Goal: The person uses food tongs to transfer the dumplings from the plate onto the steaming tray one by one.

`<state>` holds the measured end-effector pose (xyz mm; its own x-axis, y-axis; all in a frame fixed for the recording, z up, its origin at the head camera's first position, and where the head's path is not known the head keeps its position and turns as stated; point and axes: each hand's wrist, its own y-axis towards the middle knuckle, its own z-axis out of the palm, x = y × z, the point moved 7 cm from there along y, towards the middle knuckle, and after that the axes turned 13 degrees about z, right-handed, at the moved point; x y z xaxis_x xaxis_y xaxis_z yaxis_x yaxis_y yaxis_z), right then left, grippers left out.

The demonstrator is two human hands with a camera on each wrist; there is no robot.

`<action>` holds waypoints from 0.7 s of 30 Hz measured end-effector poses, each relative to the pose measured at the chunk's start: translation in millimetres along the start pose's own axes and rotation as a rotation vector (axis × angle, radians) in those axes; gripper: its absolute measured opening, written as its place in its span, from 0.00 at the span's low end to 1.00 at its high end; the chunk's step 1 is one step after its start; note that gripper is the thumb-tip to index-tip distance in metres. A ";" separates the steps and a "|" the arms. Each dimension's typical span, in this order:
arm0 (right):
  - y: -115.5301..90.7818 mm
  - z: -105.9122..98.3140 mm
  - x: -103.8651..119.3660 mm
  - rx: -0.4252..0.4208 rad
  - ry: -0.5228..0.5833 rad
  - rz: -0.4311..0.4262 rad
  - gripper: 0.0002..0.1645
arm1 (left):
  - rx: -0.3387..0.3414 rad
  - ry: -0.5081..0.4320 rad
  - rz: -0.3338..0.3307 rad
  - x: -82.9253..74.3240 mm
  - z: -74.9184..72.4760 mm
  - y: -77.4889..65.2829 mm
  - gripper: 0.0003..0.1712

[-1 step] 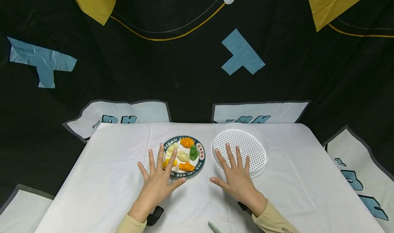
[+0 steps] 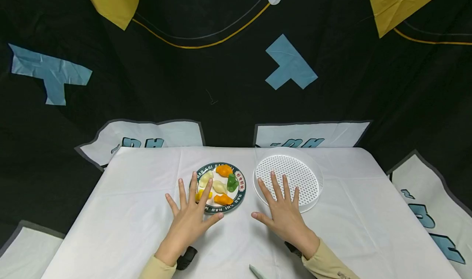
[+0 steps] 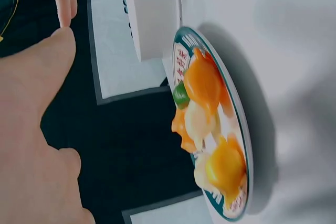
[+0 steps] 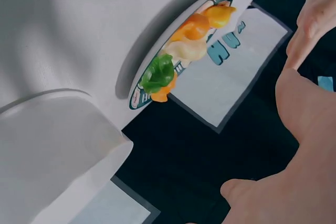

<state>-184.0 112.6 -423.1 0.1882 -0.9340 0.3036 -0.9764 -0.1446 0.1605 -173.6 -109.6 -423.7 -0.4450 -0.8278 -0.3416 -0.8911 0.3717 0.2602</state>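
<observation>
My left hand, fingers straight and spread, hovers over the near left side of a round plate with a dark green lettered rim. Several glossy dumpling-shaped pieces lie on the plate: orange ones, a green one, pale ones and a yellow one. To the right, my right hand is likewise spread, its fingertips over the near part of a round white container with a perforated bottom. Neither hand holds anything. In the right wrist view, the container's smooth outer wall shows.
A white cloth covers the table. At its near edge pokes in the tip of a pale grey-green object, mostly out of frame. Behind the table hangs a black curtain with blue and yellow patches.
</observation>
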 end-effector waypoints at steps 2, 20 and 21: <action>-0.3 0.2 -0.2 -0.012 -0.006 0.004 0.50 | -0.003 -0.001 -0.002 -0.8 1.2 1.5 0.54; 0.4 -6.4 -0.9 -0.071 -0.053 0.065 0.52 | -0.054 0.003 -0.025 -1.3 5.3 2.2 0.52; -0.2 -6.2 -1.1 -0.066 -0.049 0.066 0.52 | -0.051 0.004 -0.026 -1.0 5.3 1.2 0.52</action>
<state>-183.4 115.7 -417.6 0.1165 -0.9560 0.2694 -0.9771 -0.0617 0.2036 -174.7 -106.1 -427.8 -0.4214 -0.8386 -0.3452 -0.8966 0.3282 0.2971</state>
